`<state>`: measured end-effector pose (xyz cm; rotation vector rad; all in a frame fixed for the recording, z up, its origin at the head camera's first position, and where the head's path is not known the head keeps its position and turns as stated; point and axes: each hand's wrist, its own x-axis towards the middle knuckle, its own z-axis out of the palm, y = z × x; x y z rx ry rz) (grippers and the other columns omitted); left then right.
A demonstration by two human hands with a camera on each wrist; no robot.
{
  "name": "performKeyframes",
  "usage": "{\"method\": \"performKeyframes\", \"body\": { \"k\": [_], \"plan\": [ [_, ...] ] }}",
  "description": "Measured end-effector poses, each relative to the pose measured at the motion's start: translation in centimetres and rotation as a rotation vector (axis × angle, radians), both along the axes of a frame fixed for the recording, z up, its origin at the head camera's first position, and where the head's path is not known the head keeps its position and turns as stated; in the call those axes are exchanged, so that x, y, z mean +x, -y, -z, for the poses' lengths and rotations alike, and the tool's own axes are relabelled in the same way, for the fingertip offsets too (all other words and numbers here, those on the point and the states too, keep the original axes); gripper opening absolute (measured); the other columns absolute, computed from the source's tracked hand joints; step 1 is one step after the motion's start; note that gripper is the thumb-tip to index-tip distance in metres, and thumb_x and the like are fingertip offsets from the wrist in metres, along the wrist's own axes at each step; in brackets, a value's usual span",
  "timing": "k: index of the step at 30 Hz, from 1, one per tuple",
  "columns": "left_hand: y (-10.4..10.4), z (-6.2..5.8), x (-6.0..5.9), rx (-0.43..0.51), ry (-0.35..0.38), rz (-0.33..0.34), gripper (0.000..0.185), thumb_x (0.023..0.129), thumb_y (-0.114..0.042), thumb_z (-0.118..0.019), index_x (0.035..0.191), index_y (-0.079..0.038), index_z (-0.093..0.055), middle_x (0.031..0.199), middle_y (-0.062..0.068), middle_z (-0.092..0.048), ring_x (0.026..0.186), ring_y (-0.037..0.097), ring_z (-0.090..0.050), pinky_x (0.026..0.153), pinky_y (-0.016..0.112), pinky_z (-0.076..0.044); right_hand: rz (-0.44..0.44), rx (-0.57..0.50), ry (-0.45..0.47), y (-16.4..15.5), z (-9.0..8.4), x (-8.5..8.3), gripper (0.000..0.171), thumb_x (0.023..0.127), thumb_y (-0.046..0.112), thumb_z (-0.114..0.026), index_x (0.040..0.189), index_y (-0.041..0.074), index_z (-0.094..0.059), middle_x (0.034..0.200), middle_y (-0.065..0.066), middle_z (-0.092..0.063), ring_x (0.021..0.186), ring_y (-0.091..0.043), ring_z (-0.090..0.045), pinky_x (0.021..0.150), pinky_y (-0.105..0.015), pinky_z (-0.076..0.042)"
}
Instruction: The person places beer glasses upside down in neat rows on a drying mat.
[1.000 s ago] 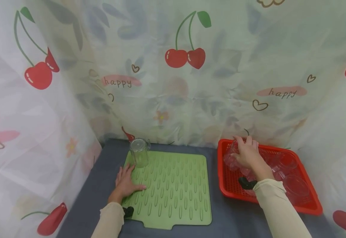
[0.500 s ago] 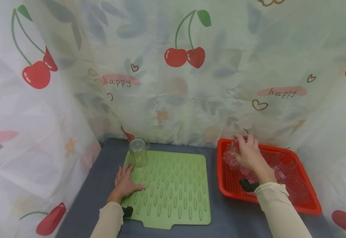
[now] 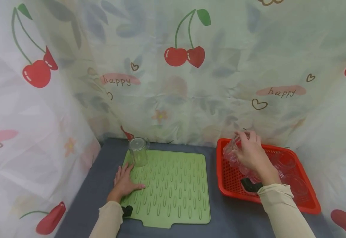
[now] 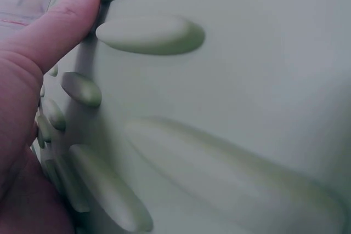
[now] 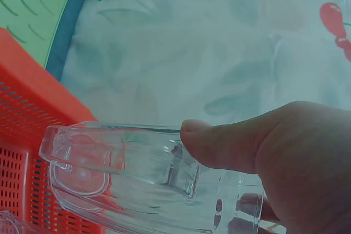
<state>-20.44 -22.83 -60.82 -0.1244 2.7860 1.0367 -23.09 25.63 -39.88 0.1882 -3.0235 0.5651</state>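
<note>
- Now a clear glass cup (image 3: 233,150) is gripped by the right hand (image 3: 250,153) at the right of the head view, lifted above the far left corner of the red basket (image 3: 310,206).
- Seen from the right wrist view, the cup (image 5: 131,179) is tipped on its side, with the thumb pressed along its upper wall and the fingers (image 5: 247,206) curled round underneath; the basket's perforated wall (image 5: 22,102) is seen just below it.
- More clear cups (image 3: 292,185) are seen lying inside the basket, toward its right side.
- Over at lower centre-left, the left hand (image 3: 124,183) is laid flat on the green ridged mat (image 3: 173,195), with its fingers straight and spread, nothing held.
- In the left wrist view, the thumb (image 4: 55,31) is pressed against the mat's raised ribs (image 4: 151,34).
- At the mat's far left corner, an upside-down clear cup with a handle (image 3: 138,152) is stood, just beyond the left fingertips and apart from them.
- Mat and basket are carried side by side by a dark grey bench (image 3: 101,165), backed by a cherry-print curtain (image 3: 185,56).
</note>
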Motion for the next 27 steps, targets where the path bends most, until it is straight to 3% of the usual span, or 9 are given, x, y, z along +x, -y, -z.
{"method": "performKeyframes", "body": {
  "k": [13,27],
  "plan": [
    [0.2,0.4,-0.2,0.007,-0.014,0.008,0.126,0.066,-0.053,-0.093,0.163,-0.012,-0.025,0.172,0.017,-0.008,0.158,0.047,0.006,0.121,0.074,-0.004,-0.015,0.017,-0.151,1.0,-0.3,0.7,0.078,0.086,0.018,-0.082,0.150,0.009,-0.039,0.150,-0.029,-0.035,0.134,-0.052,-0.034,0.101,-0.071,-0.045],
    [0.2,0.4,-0.4,-0.020,0.005,0.009,0.127,0.066,-0.057,-0.092,0.164,-0.015,-0.022,0.173,0.015,-0.005,0.158,0.046,0.009,0.123,0.073,-0.004,-0.067,-0.181,-0.192,2.4,-0.8,1.2,0.077,0.085,0.020,-0.083,0.147,0.004,-0.041,0.142,-0.024,-0.044,0.126,-0.042,-0.045,0.105,-0.066,-0.045]
  ]
}}
